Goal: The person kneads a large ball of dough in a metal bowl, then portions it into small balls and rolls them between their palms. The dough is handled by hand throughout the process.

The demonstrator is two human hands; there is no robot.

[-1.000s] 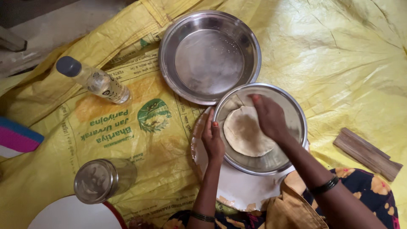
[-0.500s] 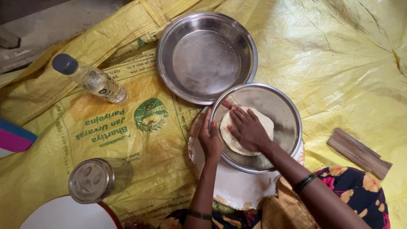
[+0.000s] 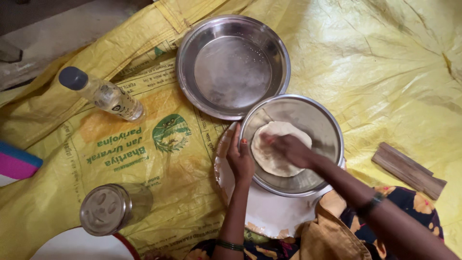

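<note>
The right hand [image 3: 288, 150] lies flat on a round, pale disc of dough [image 3: 278, 148] inside a steel bowl [image 3: 323, 126], fingers spread and pressing down on the disc's upper left part rather than closed around it; the dough shows on all sides of the palm, most of it below and to the right of the fingertips. The left hand [image 3: 240, 161] rests against the bowl's left rim, fingers curved loosely over the edge with the thumb on the outside, steadying it without a full clamp. The bowl sits on a white round board [image 3: 262, 212] that shows beneath and to the left of the left wrist. Just above both hands, touching the bowl's upper rim, is a larger empty steel pan [image 3: 232, 65]. Well to the left of the left hand lies a clear bottle with a dark cap [image 3: 102, 94] on its side, and below that, lower left, a steel-lidded glass jar [image 3: 111, 207]. To the right of the right forearm, apart from the bowl, lies a short piece of wood [image 3: 409, 169]. Everything rests on a yellow woven sack sheet [image 3: 385, 72].
</note>
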